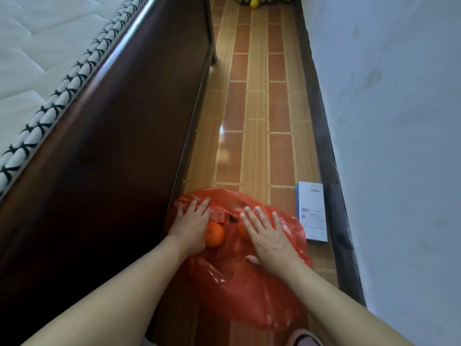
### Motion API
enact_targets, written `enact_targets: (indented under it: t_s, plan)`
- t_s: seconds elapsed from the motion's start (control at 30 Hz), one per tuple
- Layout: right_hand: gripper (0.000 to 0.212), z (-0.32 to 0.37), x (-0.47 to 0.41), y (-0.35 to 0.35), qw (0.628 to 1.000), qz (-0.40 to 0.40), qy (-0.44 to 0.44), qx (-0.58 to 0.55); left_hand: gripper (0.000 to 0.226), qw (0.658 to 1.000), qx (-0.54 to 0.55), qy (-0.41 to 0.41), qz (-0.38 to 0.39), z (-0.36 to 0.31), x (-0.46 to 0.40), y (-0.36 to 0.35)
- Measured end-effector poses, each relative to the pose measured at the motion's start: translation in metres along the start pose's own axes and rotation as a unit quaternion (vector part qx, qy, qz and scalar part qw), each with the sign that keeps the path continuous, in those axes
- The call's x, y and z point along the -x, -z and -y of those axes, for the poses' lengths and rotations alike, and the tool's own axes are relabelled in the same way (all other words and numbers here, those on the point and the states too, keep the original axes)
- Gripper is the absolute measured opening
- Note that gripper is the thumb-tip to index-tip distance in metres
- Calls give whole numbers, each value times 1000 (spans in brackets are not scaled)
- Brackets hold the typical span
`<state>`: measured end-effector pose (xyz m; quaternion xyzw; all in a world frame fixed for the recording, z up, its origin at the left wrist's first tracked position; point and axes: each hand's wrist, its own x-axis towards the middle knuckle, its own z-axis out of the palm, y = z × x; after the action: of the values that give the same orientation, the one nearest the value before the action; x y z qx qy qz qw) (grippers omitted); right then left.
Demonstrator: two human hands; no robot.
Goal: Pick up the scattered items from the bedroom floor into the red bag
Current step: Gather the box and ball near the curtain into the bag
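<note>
The red plastic bag [239,285] lies crumpled on the tiled floor between the bed and the wall. My left hand [190,226] rests at the bag's left side, fingers spread, its thumb side against an orange [215,234]. A second orange [241,228] shows partly under the red film, and a small red packet [218,216] lies between my hands. My right hand [268,239] lies flat on the bag with its fingers apart. A white and blue box [312,212] lies on the floor right of the bag. Far down the aisle sits a yellow fruit [254,3].
The dark wooden bed frame [119,136] with a white mattress [37,53] walls the aisle on the left. A pale wall [399,121] with a dark skirting board [321,126] closes the right. A slipper toe [303,338] shows at the bottom edge.
</note>
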<state>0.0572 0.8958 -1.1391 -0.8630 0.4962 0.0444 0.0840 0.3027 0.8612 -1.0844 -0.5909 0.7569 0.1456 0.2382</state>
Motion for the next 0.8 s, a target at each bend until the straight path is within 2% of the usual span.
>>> enact_targets:
  t_s: [0.17,0.3,0.4,0.5,0.57,0.63,0.73,0.8]
  plan:
    - [100,-54,4,-24,998,37,-34,30,86,1000,30,1,1,6,-8,-12]
    - [94,-60,9,-30,997,49,-55,-10,86,998,47,-29,-8,1,-10,-11]
    - [88,-48,10,-21,998,16,-62,-24,77,995,54,-68,-46,-11,-7,-6]
    - [81,-46,5,1,993,-65,-69,-76,74,993,69,-65,-72,-22,-5,2]
    - [73,-52,1,14,975,-135,-118,-133,74,992,80,-61,-81,-24,-4,5]
    - [66,-68,0,19,945,-173,-215,-175,74,989,100,-57,-94,-25,-3,6]
    - [69,-94,8,10,904,-106,-352,-219,75,986,116,-50,-108,-24,-2,8]
    - [73,-105,15,-1,894,-54,-386,-219,75,985,122,-51,-115,-26,-1,8]
